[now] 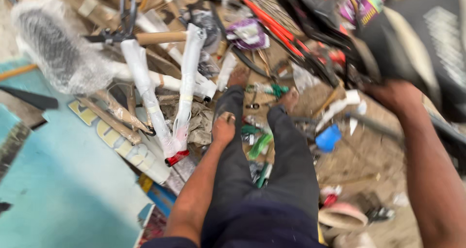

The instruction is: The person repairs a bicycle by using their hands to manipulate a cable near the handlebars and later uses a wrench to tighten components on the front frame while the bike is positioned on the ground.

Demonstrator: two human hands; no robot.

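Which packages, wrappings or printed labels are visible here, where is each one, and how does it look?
Bubble-wrapped bundle: upper left, rounded, grey and clear.
White foam-wrapped frame tubes: centre left, long, with a red end.
Paper-wrapped tubes: below the bundle, thin, brown.
Printed board: under the tubes, pale with yellow lettering.
Purple and white packet: top centre, crumpled.
Colourful label: top right, blurred.

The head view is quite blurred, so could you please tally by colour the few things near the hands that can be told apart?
White foam-wrapped frame tubes: 2
Blue container: 1
Green-handled tools: 2
Purple packet: 1
Total: 6
Left hand rests on the knee; right hand grips the black bicycle part.
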